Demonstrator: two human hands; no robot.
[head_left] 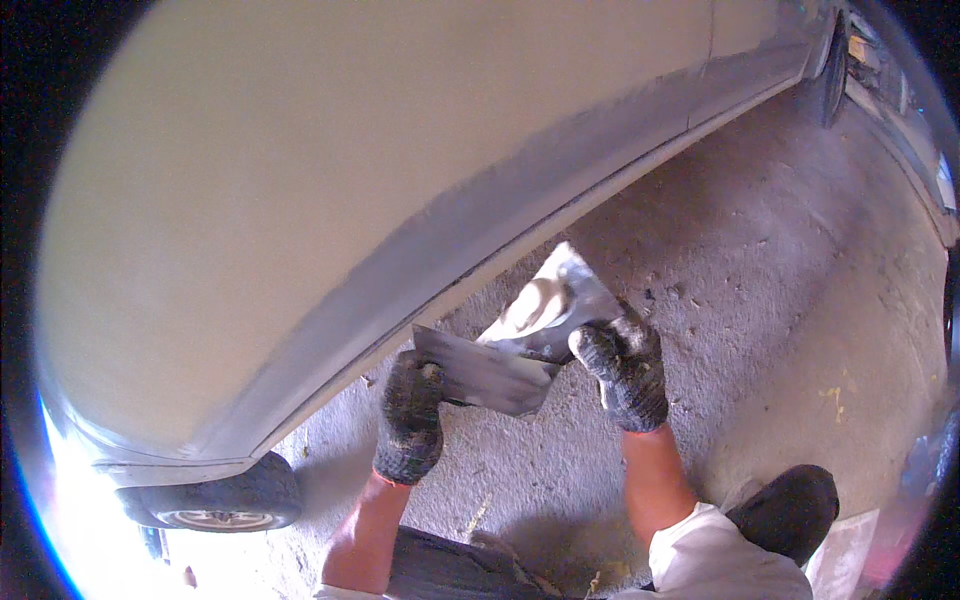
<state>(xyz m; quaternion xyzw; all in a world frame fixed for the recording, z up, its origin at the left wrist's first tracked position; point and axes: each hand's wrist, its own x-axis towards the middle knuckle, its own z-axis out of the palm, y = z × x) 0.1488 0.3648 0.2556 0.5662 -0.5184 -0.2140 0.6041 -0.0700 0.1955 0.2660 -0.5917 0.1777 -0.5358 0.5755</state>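
My left hand [408,415], in a dark knit glove, is closed on a flat grey putty spreader [487,373]. My right hand [630,375], gloved the same way, grips the edge of a second flat plate [580,285], which is pale and shiny and tilts upward. A mound of cream-coloured putty [540,303] lies on that plate. The two plates overlap in view near the right plate's lower edge; whether they touch I cannot tell. Both are held above the floor, beside the lower side of a car body [270,190] with a dull beige surface and a grey band along its bottom.
A car wheel [220,505] stands at the lower left, and another wheel [835,75] shows at the far upper right. Rough concrete floor [740,250] spreads under my hands. My dark shoe [795,515] is at the lower right, near a pale flat panel [845,560].
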